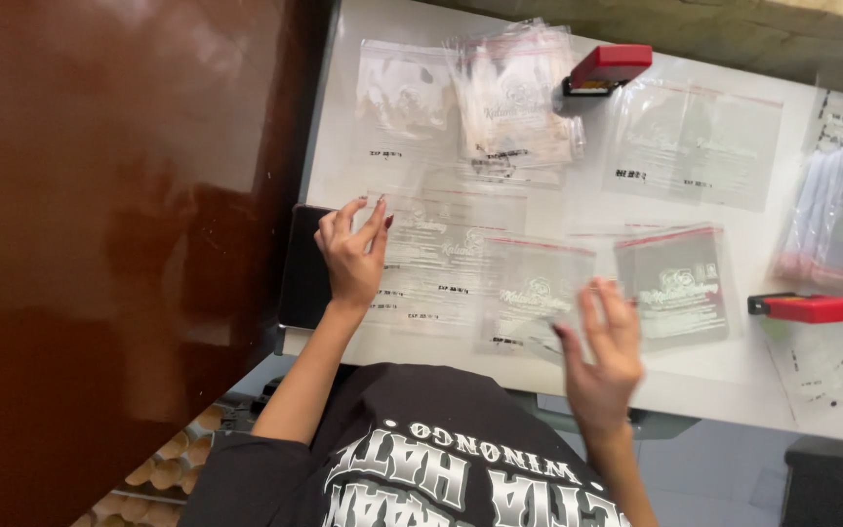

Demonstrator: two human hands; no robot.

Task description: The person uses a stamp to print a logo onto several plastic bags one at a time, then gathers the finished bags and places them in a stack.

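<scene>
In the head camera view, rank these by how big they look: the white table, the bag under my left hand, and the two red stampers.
1. white table
2. clear bag under the left hand
3. The upper red stamper and the right red stamper look about alike; not ranked.

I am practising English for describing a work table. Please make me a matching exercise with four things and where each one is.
Things:
1. left hand
2. right hand
3. upper red stamp
4. lower red stamp

Places:
a. far edge of the table, by a bag pile
b. right side, near the front edge
c. on a clear bag in the middle
d. at the table's left edge

Pairs: 1-d, 2-c, 3-a, 4-b
</scene>
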